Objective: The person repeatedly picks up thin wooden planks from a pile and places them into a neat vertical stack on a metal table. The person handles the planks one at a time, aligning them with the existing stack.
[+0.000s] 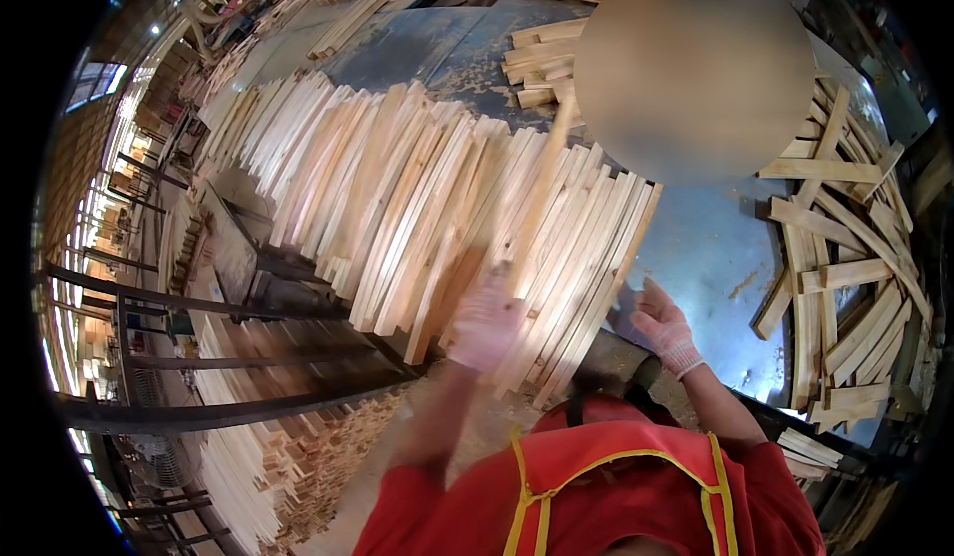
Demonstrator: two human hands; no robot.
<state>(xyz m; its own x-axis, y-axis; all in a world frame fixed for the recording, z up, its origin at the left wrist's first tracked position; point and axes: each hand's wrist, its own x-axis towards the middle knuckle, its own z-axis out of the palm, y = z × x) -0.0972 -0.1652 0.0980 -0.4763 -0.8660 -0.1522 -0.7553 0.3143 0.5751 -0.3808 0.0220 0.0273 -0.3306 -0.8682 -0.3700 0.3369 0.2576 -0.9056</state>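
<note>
At the near edge of the leaning row of slats (427, 208), the gloved left hand (485, 322), motion-blurred, closes around one wooden slat (537, 198) raised above the row. Right hand (664, 329), gloved, hangs open beside the row's right end, fingers spread, touching nothing. Bare blue tabletop (711, 248) lies beyond it; loose offcuts (845, 248) crowd the right rim. Stacked timber (248, 457) fills the floor left.

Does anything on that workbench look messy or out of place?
Yes: the slats on the right lie criss-crossed in a loose heap, unlike the neat row of slats leaning side by side. The blue table has chipped, worn patches.
</note>
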